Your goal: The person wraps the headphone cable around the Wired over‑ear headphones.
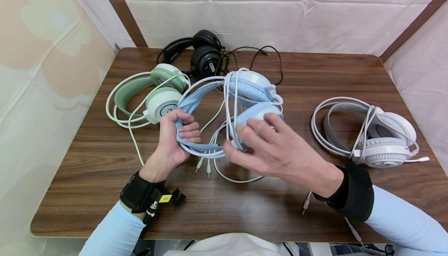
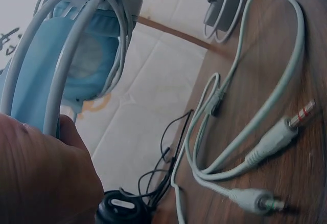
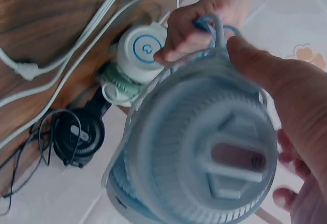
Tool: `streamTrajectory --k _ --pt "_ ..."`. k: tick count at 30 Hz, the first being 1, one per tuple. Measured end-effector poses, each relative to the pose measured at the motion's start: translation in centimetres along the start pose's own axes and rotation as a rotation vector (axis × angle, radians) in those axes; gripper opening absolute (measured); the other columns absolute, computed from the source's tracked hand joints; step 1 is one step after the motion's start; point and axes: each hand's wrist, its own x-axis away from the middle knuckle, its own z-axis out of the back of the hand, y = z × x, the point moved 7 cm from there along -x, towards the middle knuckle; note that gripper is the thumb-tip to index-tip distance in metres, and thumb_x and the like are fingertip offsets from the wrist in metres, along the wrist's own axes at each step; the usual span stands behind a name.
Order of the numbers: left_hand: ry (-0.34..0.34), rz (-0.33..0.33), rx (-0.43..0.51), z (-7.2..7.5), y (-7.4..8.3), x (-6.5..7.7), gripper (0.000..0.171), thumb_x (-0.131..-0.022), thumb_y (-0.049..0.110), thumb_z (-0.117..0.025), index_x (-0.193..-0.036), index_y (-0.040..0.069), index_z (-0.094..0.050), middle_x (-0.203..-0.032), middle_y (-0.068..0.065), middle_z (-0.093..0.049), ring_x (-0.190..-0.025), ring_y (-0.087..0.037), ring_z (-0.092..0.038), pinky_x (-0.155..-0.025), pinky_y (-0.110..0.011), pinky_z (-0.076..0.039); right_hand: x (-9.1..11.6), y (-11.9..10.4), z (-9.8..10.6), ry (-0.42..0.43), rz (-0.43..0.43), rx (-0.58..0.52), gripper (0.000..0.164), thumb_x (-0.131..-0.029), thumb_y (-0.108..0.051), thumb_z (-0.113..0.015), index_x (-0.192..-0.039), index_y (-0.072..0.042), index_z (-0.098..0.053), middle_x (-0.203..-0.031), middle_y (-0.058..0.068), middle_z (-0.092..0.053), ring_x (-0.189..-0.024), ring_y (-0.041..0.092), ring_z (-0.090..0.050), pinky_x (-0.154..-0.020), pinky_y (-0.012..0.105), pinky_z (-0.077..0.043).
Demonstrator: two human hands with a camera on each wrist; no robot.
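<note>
A pair of light blue headphones (image 1: 250,87) is held above the table, with white cable (image 1: 231,104) looped several times around it by the ear cups. My left hand (image 1: 178,135) grips the padded headband (image 1: 196,96), fingers curled round it. At the lower ear cup (image 3: 199,147) is my right hand (image 1: 269,147), its fingers spread and loosely bent. In the right wrist view its thumb lies by the cable loops at the cup's edge, while the fingertips beside the cup are partly hidden. Whether they pinch any cable does not show.
Green and white headphones (image 1: 164,104) lie at the left and black headphones (image 1: 206,60) at the back. White headphones (image 1: 385,143) with wrapped cable are at the right. Loose pale cables with two plugs (image 2: 271,142) lie under the blue headphones; another plug (image 1: 306,203) is nearer the front.
</note>
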Motion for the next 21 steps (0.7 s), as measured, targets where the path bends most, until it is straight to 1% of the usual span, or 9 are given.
streamTrajectory --k 1,3,5,6,10,13,15,18,21 --pt "-0.006 0.004 -0.015 -0.1 0.0 0.1 0.035 -0.095 0.015 -0.025 -0.062 0.018 -0.037 -0.056 0.010 -0.018 -0.039 -0.003 -0.027 -0.039 -0.015 -0.028 0.1 0.3 -0.2 -0.027 -0.029 0.009 0.037 -0.097 -0.034 -0.066 -0.129 -0.020 -0.055 -0.110 0.012 -0.059 -0.097 0.030 -0.055 -0.078 0.044 -0.045" --pt "-0.013 0.006 -0.046 -0.2 -0.1 0.1 0.035 -0.096 0.014 -0.025 -0.063 0.018 -0.037 -0.056 0.010 -0.018 -0.039 -0.003 -0.028 -0.039 -0.015 -0.028 0.3 0.9 -0.6 -0.087 -0.091 -0.007 0.064 -0.086 -0.052 -0.075 -0.140 -0.028 -0.050 -0.122 0.015 -0.058 -0.109 0.035 -0.054 -0.085 0.053 -0.042" --pt "-0.013 0.006 -0.066 -0.4 -0.1 0.1 0.035 -0.096 0.014 -0.025 -0.064 0.018 -0.037 -0.056 0.010 -0.018 -0.039 -0.003 -0.028 -0.039 -0.015 -0.028 0.6 1.1 -1.2 -0.150 -0.147 -0.041 0.083 -0.075 -0.067 -0.078 -0.143 -0.032 -0.048 -0.130 0.018 -0.055 -0.116 0.038 -0.052 -0.090 0.058 -0.041" --pt "-0.011 0.006 -0.068 -0.4 -0.2 0.1 0.035 -0.096 0.014 -0.025 -0.063 0.018 -0.038 -0.056 0.010 -0.018 -0.039 -0.002 -0.027 -0.039 -0.015 -0.028 0.8 1.2 -1.4 -0.175 -0.168 -0.057 0.086 -0.072 -0.069 -0.080 -0.144 -0.032 -0.048 -0.130 0.018 -0.055 -0.117 0.038 -0.053 -0.092 0.059 -0.041" --pt "0.013 -0.007 -0.061 -0.5 -0.4 -0.2 0.035 -0.095 0.014 -0.026 -0.063 0.019 -0.037 -0.056 0.010 -0.018 -0.039 -0.002 -0.028 -0.039 -0.015 -0.028 1.9 1.4 -2.2 -0.248 -0.248 -0.063 0.078 -0.077 -0.066 -0.078 -0.142 -0.030 -0.052 -0.126 0.021 -0.055 -0.112 0.039 -0.055 -0.096 0.060 -0.046" --pt "0.031 -0.014 -0.071 -0.5 -0.7 -0.5 0.034 -0.095 0.014 -0.027 -0.063 0.019 -0.036 -0.054 0.011 -0.021 -0.038 -0.002 -0.029 -0.040 -0.014 -0.027 2.6 1.7 -2.8 -0.300 -0.283 -0.056 0.071 -0.080 -0.066 -0.075 -0.135 -0.026 -0.056 -0.118 0.019 -0.058 -0.110 0.040 -0.056 -0.094 0.060 -0.049" --pt "0.035 -0.008 -0.075 -0.5 -0.9 -0.7 0.034 -0.096 0.013 -0.028 -0.063 0.019 -0.035 -0.053 0.011 -0.023 -0.039 -0.002 -0.029 -0.041 -0.013 -0.027 3.0 1.9 -3.2 -0.323 -0.286 -0.061 0.066 -0.081 -0.066 -0.075 -0.130 -0.025 -0.058 -0.112 0.016 -0.059 -0.105 0.039 -0.057 -0.089 0.059 -0.050" --pt "0.041 -0.009 -0.095 -0.7 -1.1 -0.9 0.034 -0.098 0.013 -0.030 -0.064 0.020 -0.034 -0.053 0.011 -0.024 -0.040 -0.002 -0.028 -0.041 -0.013 -0.028 3.4 2.0 -3.3 -0.323 -0.263 -0.083 0.058 -0.081 -0.063 -0.076 -0.123 -0.026 -0.060 -0.103 0.013 -0.058 -0.097 0.037 -0.055 -0.082 0.057 -0.049" --pt "0.006 -0.050 -0.160 -1.5 -0.8 -0.8 0.032 -0.102 0.014 -0.034 -0.071 0.017 -0.043 -0.056 0.010 -0.031 -0.046 -0.003 -0.034 -0.046 -0.014 -0.036 3.8 2.6 -2.9 -0.300 -0.255 -0.111 0.054 -0.081 -0.061 -0.078 -0.120 -0.028 -0.062 -0.102 0.013 -0.058 -0.095 0.038 -0.055 -0.082 0.057 -0.050"
